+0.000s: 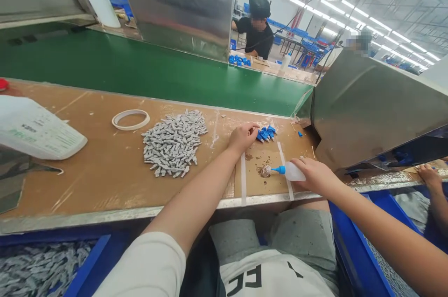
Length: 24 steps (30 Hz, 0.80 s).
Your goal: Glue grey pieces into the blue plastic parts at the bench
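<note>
My right hand (311, 173) is wrapped round a translucent squeeze bottle (294, 172). The bottle lies nearly level, its blue nozzle pointing left at a small whitish mound (266, 171) on the brown work surface between two strips of white tape. Further back, my left hand (244, 136) rests at the left edge of a small cluster of blue pieces (267, 133), its fingers bent; whether it pinches one is hidden. A large pile of small grey parts (175, 143) lies to the left of my left hand.
A tape roll (130, 120) and a large white bottle (42, 129) lie at left. Behind the bench (115, 185) runs a green belt (157, 71), with metal panels beyond and at right (378, 110). A person (259, 31) sits across; another person's hand (430, 176) is at far right.
</note>
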Motion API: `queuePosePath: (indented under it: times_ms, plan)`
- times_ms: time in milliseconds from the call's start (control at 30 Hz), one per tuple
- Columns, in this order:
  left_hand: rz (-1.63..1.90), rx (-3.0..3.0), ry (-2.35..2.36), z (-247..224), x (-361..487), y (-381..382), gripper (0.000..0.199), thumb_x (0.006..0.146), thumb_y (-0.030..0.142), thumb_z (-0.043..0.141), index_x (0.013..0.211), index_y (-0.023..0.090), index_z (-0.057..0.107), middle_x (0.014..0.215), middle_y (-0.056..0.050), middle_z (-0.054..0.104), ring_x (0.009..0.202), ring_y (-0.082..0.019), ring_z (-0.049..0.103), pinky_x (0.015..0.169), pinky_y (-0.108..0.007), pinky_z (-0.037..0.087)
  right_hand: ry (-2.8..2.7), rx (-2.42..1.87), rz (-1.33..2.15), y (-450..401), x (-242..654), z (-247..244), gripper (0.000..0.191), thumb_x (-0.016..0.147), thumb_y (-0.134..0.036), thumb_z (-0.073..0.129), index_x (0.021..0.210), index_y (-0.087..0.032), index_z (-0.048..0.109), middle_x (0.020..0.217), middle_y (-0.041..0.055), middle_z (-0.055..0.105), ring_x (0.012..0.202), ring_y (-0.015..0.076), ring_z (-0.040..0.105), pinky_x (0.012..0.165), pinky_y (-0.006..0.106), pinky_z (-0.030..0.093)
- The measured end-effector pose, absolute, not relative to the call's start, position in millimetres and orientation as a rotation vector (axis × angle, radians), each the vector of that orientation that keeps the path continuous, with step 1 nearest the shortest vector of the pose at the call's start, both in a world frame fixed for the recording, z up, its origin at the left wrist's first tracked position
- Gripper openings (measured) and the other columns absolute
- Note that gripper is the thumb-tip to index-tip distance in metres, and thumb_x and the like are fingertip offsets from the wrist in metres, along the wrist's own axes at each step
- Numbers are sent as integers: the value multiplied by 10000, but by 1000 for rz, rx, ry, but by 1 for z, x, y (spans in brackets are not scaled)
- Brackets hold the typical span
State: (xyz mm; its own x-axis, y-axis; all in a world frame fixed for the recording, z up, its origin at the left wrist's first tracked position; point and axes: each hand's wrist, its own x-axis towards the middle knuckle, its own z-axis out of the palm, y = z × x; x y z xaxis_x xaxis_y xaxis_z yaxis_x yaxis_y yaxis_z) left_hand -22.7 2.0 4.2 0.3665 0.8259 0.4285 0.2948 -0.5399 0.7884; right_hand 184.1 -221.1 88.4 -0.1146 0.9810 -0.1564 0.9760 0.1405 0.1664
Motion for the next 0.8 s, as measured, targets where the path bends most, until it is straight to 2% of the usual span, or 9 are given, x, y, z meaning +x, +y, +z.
queuePosePath:
  times_ms: [433, 800]
  plan:
    - [1123, 1988, 1000, 8, -21, 0, 224, 906, 273, 594, 979, 222, 800, 743, -15, 712, 716, -183, 631, 617, -286, 371, 2196, 1833, 141, -212, 187, 93, 566, 884, -274, 729, 1417, -187, 561, 1262, 142, 713, 1107, 307, 690, 884, 375, 530]
    - [1134, 1969, 978, 6, -20, 1, 228, 888, 251, 588, 964, 212, 799, 732, -13, 708, 690, -172, 613, 627, -283, 375, 2202, 1824, 143, -215, 185, 97, 567, 877, -254, 732, 1414, -186, 564, 1265, 142, 706, 1097, 311, 679, 865, 384, 533]
